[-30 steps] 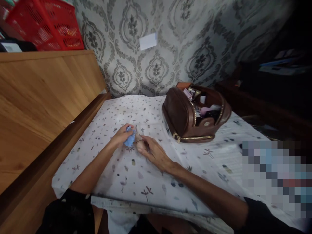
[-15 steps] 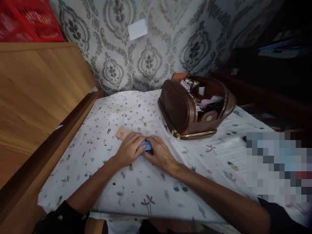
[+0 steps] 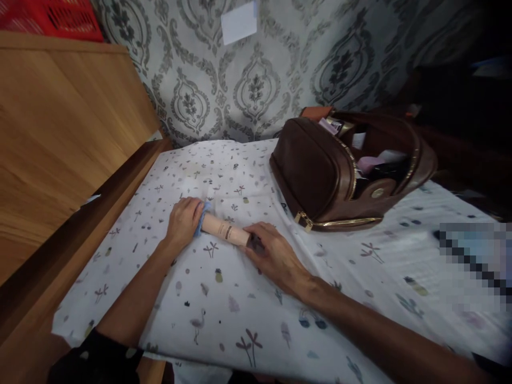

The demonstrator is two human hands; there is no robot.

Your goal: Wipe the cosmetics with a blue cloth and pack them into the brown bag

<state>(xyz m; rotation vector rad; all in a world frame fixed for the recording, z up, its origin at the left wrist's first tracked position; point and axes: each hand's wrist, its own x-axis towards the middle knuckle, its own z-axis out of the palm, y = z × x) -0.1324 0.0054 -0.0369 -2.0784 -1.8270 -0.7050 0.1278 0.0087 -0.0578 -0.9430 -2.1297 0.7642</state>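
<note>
1. Near the centre of the frame, a peach-coloured cylindrical tube (image 3: pixel 226 231) with small dark print and a dark cap end (image 3: pixel 257 244) is held between both hands, above or on the tabletop (image 3: pixel 192 288); whether it touches is unclear.
2. The left hand (image 3: pixel 183 221) is closed on a crumpled light-blue cloth (image 3: pixel 199 226) at the tube's left end.
3. The right hand (image 3: pixel 278 258) grips the dark end, thumb and fingers around it.
4. Right of centre, an open brown leather bag (image 3: pixel 310 170) with gold zips stands on the white, printed tabletop cover, small pink, white and black items inside.
5. At upper left, a red plastic basket (image 3: pixel 68 21) rests on a light-brown wooden cabinet (image 3: pixel 72 96).
6. At top centre, a white paper (image 3: pixel 239 24) is on the grey patterned wall (image 3: pixel 256 85).
</note>
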